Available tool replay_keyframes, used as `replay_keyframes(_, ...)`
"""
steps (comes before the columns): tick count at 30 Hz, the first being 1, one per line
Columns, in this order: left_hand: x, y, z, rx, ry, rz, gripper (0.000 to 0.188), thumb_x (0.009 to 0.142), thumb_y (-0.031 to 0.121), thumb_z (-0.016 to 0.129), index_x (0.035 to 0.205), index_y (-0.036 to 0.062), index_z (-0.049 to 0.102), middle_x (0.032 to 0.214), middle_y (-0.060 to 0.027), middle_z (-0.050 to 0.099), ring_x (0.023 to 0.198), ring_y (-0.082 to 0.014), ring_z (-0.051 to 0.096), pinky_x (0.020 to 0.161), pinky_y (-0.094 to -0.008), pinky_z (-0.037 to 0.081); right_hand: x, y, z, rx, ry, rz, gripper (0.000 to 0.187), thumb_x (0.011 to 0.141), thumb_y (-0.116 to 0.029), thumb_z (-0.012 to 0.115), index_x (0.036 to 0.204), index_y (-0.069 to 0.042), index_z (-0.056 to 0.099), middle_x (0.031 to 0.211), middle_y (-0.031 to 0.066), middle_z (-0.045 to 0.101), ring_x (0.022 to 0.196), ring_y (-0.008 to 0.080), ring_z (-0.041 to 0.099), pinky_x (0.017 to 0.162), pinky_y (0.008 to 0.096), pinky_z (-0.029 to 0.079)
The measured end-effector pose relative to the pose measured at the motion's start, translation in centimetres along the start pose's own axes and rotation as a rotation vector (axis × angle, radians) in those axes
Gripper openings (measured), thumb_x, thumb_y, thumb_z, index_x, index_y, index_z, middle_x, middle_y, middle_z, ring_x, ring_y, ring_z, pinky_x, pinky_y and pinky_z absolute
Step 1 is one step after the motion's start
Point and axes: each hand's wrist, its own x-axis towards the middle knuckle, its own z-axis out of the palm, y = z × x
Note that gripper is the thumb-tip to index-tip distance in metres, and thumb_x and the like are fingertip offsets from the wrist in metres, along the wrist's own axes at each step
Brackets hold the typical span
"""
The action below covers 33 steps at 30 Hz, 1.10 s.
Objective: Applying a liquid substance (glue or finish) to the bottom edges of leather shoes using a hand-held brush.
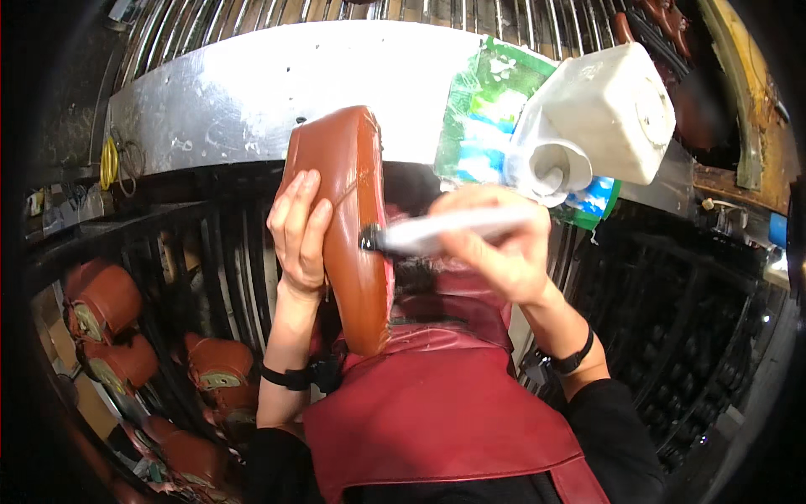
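Observation:
My left hand (pixel 301 231) is wrapped round the left side of a brown leather shoe upper (pixel 348 277), its fingers lying over the leather. The upper stands lengthwise in front of me, its lower end against my red apron (pixel 437 412). A pinkish raw edge runs down its right side. In my right hand (pixel 504 244) is a brush (pixel 445 231) with a pale handle, smeared by motion. Its dark tip touches the upper near that right edge. Whatever is on the bristles is too blurred to make out.
A pale metal work surface (pixel 210 101) curves across the far side. On its right, a cut-open white plastic jug (pixel 600 109) lies on a green and blue plastic sheet (pixel 462 118). Several brown leather shoes (pixel 105 298) sit on a rack at lower left. Metal rollers (pixel 294 10) line the back.

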Motion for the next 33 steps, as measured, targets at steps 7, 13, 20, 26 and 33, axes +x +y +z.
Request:
replay_keyframes(7, 1.3, 0.6, -0.2, -0.006, -0.016, -0.011, 0.045, 0.095, 0.007, 0.069, 0.137, -0.0026, 0.058, 0.142, -0.0238, 0.063, 0.13, -0.0395, 0.061, 0.111, -0.0496, 0.051, -5.8, -3.6, 1.4, -0.358, -0.527, -0.555, 0.044, 0.105, -0.032, 0.063, 0.108, 0.012, 0.068, 0.113, 0.0277, 0.068, 0.094, 0.0369, 0.07, 0.077, 0.0422, 0.058)
replay_keyframes(13, 2.8, 1.9, -0.7, 0.042, -0.049, -0.04, 0.054, 0.091, 0.012, 0.074, 0.14, -0.0021, 0.058, 0.143, -0.0227, 0.063, 0.131, -0.0382, 0.061, 0.112, -0.0482, 0.049, -4.4, -5.4, 1.0, 0.072, 0.034, 0.095, 0.028, 0.101, -0.015, 0.07, 0.111, 0.012, 0.07, 0.105, 0.0257, 0.074, 0.074, 0.0231, 0.073, 0.064, 0.0337, 0.059)
replay_keyframes(20, 5.2, 2.7, -1.5, 0.012, -0.134, -0.132, 0.063, 0.085, 0.009, 0.076, 0.145, 0.0001, 0.058, 0.144, -0.0188, 0.062, 0.133, -0.0369, 0.059, 0.113, -0.0478, 0.045, -3.8, -6.7, 0.9, -0.092, -0.13, -0.188, 0.013, 0.089, -0.002, 0.073, 0.096, 0.009, 0.069, 0.098, 0.0256, 0.075, 0.083, 0.0255, 0.073, 0.076, 0.0355, 0.06)
replay_keyframes(26, 9.5, 2.9, -2.3, -0.033, -0.229, -0.243, 0.069, 0.078, 0.001, 0.075, 0.145, 0.0009, 0.057, 0.14, -0.0181, 0.064, 0.13, -0.0375, 0.06, 0.112, -0.047, 0.045, -1.5, -10.3, 0.2, -0.249, -0.214, -0.396, 0.027, 0.073, 0.004, 0.081, 0.097, 0.011, 0.071, 0.093, 0.0258, 0.075, 0.08, 0.0311, 0.076, 0.073, 0.0347, 0.062)
replay_keyframes(33, 14.5, 0.2, -3.1, -0.145, -0.343, -0.33, 0.064, 0.074, 0.009, 0.084, 0.134, -0.0011, 0.064, 0.131, -0.0205, 0.066, 0.121, -0.038, 0.063, 0.107, -0.0438, 0.049, 4.4, -11.1, -1.5, -0.411, -0.237, -0.627, 0.025, 0.072, -0.001, 0.076, 0.095, 0.005, 0.069, 0.097, 0.0238, 0.076, 0.08, 0.0321, 0.075, 0.071, 0.0381, 0.06)
